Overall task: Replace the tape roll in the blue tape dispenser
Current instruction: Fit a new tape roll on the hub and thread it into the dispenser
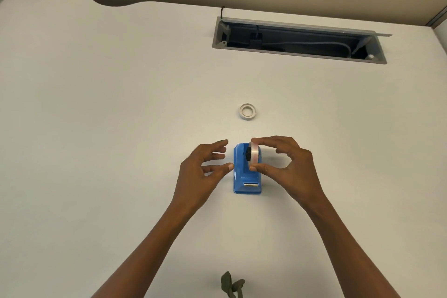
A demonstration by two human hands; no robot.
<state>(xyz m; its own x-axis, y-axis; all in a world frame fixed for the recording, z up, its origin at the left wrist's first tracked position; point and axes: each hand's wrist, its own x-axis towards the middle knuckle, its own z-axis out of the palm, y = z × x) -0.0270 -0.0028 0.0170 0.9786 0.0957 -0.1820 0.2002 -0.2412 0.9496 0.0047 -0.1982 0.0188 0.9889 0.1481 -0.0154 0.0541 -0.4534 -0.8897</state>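
Right hand: the right hand (289,164) pinches a clear tape roll (254,155) between thumb and forefinger, holding it upright on its black hub at the top of the blue dispenser (246,172).
Left hand: the left hand (203,164) is spread wide and holds nothing — its thumb tip looks to be at the dispenser's left side, though actual contact is hard to call.
Dispenser: standing on the white desk (96,128), centre of the view, metal cutter (251,185) pointing toward the person.
Other roll: a second ring, the spare roll (247,111), lies flat on the desk beyond the dispenser, well apart from it and untouched.
Progress: hard to say whether the gripped roll is coming out or going in. If the flat ring is the fresh roll, the swap has barely begun; if it is the spent core, what is left is seating this roll and drawing the tape end to the cutter.
Room: plenty of bare desk on both sides and toward the person.
Edges: an open cable hatch (300,41) sits far back on the right — nowhere near the work. A dark object (232,285) pokes up at the bottom edge; what it is, I cannot tell.
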